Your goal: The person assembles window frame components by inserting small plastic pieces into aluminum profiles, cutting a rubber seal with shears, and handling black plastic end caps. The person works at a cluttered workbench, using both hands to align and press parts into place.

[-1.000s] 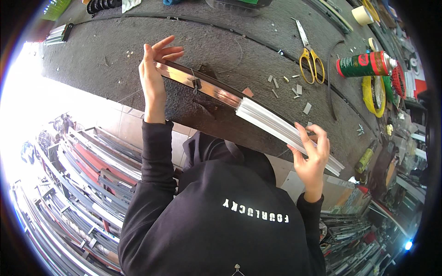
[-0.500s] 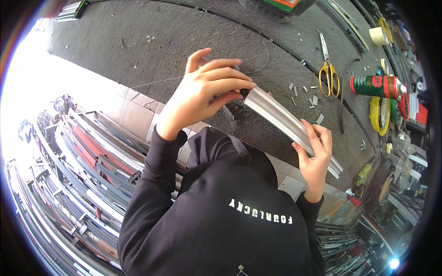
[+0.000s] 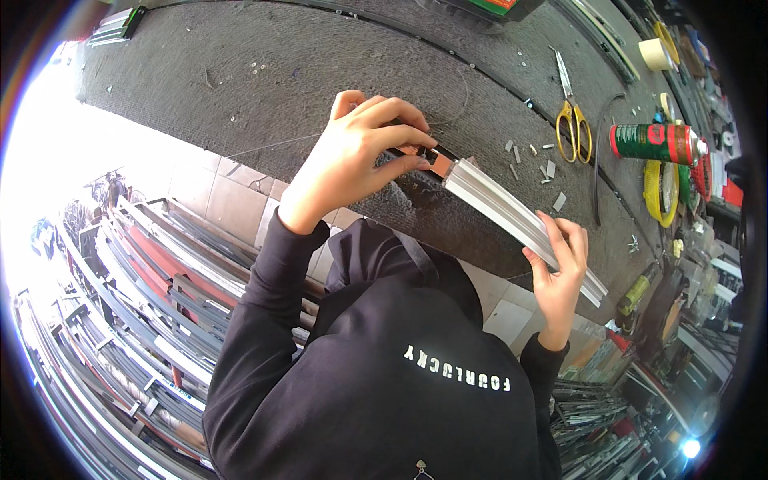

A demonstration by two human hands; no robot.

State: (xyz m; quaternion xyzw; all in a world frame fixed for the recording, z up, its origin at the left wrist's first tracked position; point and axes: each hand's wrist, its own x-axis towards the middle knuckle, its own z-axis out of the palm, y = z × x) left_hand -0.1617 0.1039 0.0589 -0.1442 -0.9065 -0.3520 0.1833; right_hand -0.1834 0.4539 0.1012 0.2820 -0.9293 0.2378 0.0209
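A pale, silvery grooved metal profile point(image 3: 500, 206) slants across the near side of the dark bench, its far end angled up toward the left. My right hand point(image 3: 562, 264) is closed around its lower part, thumb on the near side and fingers on the far side. At the upper end, my left hand point(image 3: 360, 148) pinches a small dark piece with an orange face point(image 3: 440, 166) between thumb and fingers. That piece sits right at the profile's end; whether it is inserted cannot be made out. A thin thread point(image 3: 272, 146) runs leftward across the bench from near my left hand.
Yellow-handled scissors point(image 3: 574, 128), a red-and-green spray can point(image 3: 652, 142) and small cut scraps point(image 3: 550, 169) lie on the carpeted bench point(image 3: 176, 64) to the right. A long dark strip point(image 3: 472, 70) crosses its far side. Racks of metal profiles point(image 3: 136, 296) stand at the left.
The profile and my right hand have shifted slightly right and down. My left fingers have curled more, and the orange-faced piece now shows at the profile's end.
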